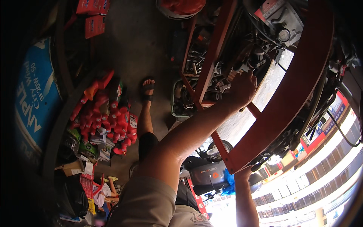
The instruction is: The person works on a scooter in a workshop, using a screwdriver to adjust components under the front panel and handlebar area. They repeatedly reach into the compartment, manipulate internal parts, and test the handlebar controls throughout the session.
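Observation:
My left hand (pixel 243 90) is stretched out to the upper right, over a red metal rack. Its fingers are curled closed; what they hold, if anything, is hidden. Just beyond it lie dark metal tools and parts (pixel 259 55), and beside it a green-edged bin (pixel 179 99) filled with metal pieces. My right hand (pixel 243 174) is raised at the lower end of the broad red shelf board (pixel 280 113). The board's edge hides its fingers, so I cannot see whether they grip it.
Red bottles (pixel 109 117) are heaped at the left, near a large blue drum (pixel 38 98). A foot in a black sandal (pixel 147 89) stands on the dark floor. A pressure gauge (pixel 283 35) is on the rack. A scooter (pixel 208 174) and a seated person (pixel 104 195) are nearby.

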